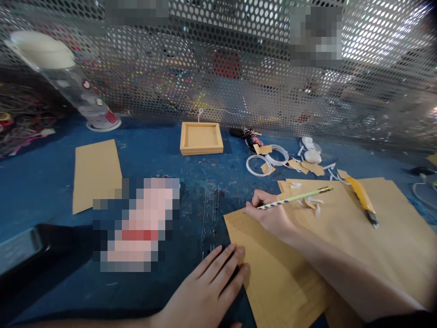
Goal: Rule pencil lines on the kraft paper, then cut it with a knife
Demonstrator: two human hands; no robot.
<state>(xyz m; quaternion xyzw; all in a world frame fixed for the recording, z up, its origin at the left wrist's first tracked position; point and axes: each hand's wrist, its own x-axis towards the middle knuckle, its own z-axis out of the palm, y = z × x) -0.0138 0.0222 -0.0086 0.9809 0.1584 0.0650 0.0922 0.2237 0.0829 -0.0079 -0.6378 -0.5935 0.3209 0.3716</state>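
My right hand (269,214) is closed on a light green pencil with purple marks (297,197), its tip down on a brown card sheet (273,273) near that sheet's top left corner. My left hand (211,287) lies flat with fingers stretched out, pressing on the blue table next to the sheet's left edge and the lower end of a clear ruler (210,218). A larger stack of brown card (392,228) lies under my right forearm.
A yellow utility knife (363,198) rests on the card stack. A small wooden tray (201,137), tape rings (269,160), card scraps and keys lie further back. Another brown sheet (96,173) lies at left, a clear bottle (68,82) leans against the perforated metal wall.
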